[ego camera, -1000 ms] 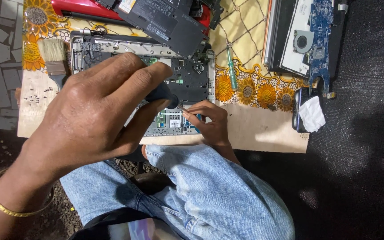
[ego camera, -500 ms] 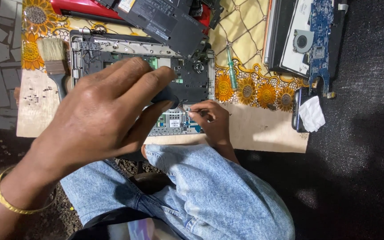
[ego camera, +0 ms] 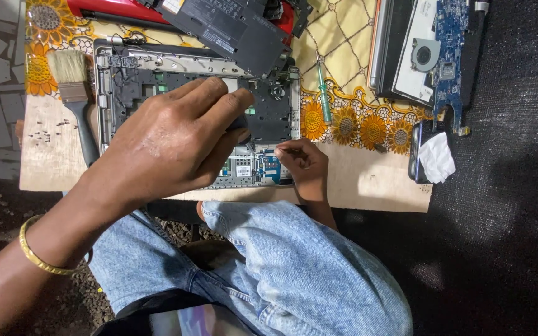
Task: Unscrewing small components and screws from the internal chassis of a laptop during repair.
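Head view, over denim-clad knees: left hand (ego camera: 169, 146) now lower and further across the opened laptop chassis (ego camera: 269, 109) than a second ago, fingers (ego camera: 216, 102) pressed together and curled around a dark object at the tips, largely hidden. Right hand (ego camera: 300, 163) shifted slightly along the chassis's near edge, fingertips pinched at the small blue board (ego camera: 270, 167); whether anything lies between them cannot be told. Work apparently settling on that near corner.

Chassis flat on a low wooden bench (ego camera: 368, 183) half-draped in sunflower-print cloth (ego camera: 344, 56). Paintbrush (ego camera: 73, 93) just beside the chassis, green screwdriver (ego camera: 323, 93) on the cloth, black battery pack (ego camera: 225, 28) overlapping the far rim. Second dismantled laptop (ego camera: 428, 53) well apart, dark floor (ego camera: 505, 218) beneath.
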